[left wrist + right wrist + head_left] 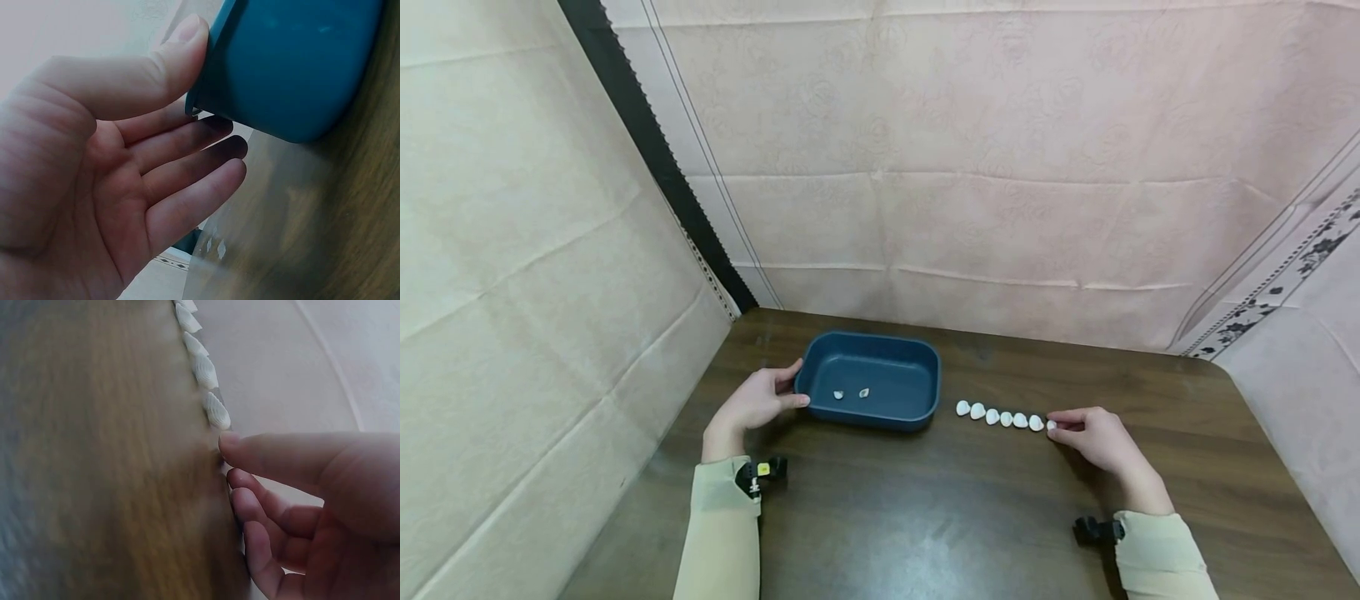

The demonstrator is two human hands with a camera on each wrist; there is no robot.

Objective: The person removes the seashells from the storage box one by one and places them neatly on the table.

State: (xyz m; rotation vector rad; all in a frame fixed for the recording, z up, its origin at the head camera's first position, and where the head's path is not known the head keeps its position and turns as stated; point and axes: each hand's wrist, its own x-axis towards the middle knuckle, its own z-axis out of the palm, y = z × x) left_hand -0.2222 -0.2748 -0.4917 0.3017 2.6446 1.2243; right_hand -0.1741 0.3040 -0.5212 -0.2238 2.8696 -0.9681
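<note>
A dark blue rectangular tray [880, 367] stands on the table, with two small seashells [864, 392] lying apart inside. At its left end my left hand [756, 400] grips the rim; the left wrist view has the thumb on the rim and the other fingers stretched out below it. To the right of the tray, several white ribbed seashells [1006, 419] form a slightly slanting row. My right hand [1097, 437] pinches a white seashell [1051, 425] between thumb and fingers at the row's right end. In the right wrist view the thumb mostly hides that shell, right beside the last ribbed one [217, 412].
The brown wooden table [880, 500] has pale cloth [970, 167] hanging behind it and along both sides. A black strip [662, 158] runs down the cloth at the left corner. Each sleeve carries a small black wrist camera [1097, 531].
</note>
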